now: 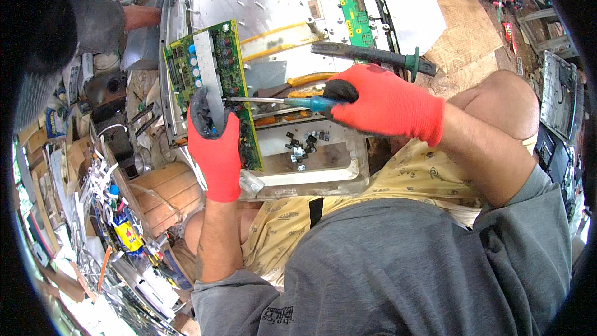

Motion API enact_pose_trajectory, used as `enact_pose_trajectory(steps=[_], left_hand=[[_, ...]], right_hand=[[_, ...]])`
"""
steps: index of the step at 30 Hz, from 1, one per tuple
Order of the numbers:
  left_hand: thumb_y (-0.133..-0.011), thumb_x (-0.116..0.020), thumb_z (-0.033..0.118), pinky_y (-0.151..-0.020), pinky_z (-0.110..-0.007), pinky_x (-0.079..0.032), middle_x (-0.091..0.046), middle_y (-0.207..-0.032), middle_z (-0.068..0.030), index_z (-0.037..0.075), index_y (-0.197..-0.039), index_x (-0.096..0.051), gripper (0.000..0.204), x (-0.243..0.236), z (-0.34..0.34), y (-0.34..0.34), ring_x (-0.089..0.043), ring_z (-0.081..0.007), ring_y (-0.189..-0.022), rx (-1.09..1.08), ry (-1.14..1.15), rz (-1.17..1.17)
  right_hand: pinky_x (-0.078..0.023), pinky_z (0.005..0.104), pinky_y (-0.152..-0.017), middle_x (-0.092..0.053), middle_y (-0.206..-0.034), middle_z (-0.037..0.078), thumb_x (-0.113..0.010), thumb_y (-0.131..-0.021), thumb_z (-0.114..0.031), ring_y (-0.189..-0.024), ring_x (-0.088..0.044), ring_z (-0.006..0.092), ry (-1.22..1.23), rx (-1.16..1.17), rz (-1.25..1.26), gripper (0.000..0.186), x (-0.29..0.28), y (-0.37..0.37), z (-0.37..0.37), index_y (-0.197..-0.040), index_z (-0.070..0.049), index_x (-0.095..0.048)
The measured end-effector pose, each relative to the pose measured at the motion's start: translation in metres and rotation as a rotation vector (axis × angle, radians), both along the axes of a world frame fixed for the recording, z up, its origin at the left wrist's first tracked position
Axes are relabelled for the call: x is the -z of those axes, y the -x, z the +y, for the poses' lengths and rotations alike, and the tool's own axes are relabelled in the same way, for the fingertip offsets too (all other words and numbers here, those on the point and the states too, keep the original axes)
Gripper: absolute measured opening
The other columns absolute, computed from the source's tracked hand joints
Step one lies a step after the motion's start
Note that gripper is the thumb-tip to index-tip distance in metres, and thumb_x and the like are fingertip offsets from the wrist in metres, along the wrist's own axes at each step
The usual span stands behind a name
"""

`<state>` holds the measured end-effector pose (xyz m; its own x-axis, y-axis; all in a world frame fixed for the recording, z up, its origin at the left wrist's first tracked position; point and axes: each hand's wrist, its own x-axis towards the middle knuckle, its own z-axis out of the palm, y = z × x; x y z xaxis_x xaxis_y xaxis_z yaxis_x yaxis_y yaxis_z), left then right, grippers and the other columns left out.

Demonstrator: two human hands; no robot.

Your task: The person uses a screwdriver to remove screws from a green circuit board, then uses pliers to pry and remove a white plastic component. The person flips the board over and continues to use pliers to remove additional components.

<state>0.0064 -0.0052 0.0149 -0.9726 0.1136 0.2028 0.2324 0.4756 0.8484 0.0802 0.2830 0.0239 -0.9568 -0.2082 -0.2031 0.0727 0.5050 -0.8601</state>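
A green circuit board stands tilted over a white metal panel. Along it runs a flat silver metal strip, beside a row of blue-and-white capacitors. My left hand, in a red glove with dark fingers, is closed on the board's near part and the strip. The teal handle of a screwdriver is in the closed grip of my right hand, gloved the same way. Its shaft points left, and the tip meets the strip just above my left fingers. Whether it sits in a screw cannot be made out.
Several small black components lie on the panel's near part. Beyond my right hand rests a dark-handled tool with a green guard; orange-handled pliers lie nearby. Scrap and wires crowd the left. Cardboard lies right.
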Motion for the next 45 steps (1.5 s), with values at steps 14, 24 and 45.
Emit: enact_pose_trajectory(steps=[14,24,45], left_hand=[[-0.088,-0.068,-0.001,-0.098,-0.031,-0.049,-0.062,-0.129,-0.011,-0.001,-0.14,-0.051,0.055,0.004,-0.003,0.001,-0.061,-0.0172,-0.112,0.017,0.002,0.014],[-0.087,-0.068,-0.002,-0.101,-0.031,-0.048,-0.059,-0.135,-0.0112,0.0,-0.143,-0.049,0.059,-0.002,-0.003,0.004,-0.058,-0.0187,-0.12,0.004,0.001,-0.071],[-0.085,-0.064,0.0,-0.102,-0.038,-0.044,-0.064,-0.122,-0.0133,0.007,-0.13,-0.067,0.046,0.001,0.001,0.002,-0.058,-0.0247,-0.112,0.122,0.259,0.084]], right_hand=[[-0.052,0.0347,-0.065,-0.073,-0.079,0.007,-0.062,-0.092,-0.029,-0.069,-0.066,0.0174,0.15,0.008,-0.349,0.03,0.001,0.008,-0.001,-0.094,-0.001,-0.072],[-0.055,0.0452,-0.075,-0.069,-0.087,0.015,-0.071,-0.083,-0.021,-0.084,-0.069,0.0357,-0.351,0.033,0.618,0.026,0.001,-0.011,-0.015,-0.104,-0.006,-0.065],[-0.054,0.0452,-0.076,-0.068,-0.089,0.018,-0.071,-0.082,-0.022,-0.087,-0.069,0.0347,-0.24,0.047,0.125,0.031,-0.001,0.005,-0.006,-0.107,-0.005,-0.066]])
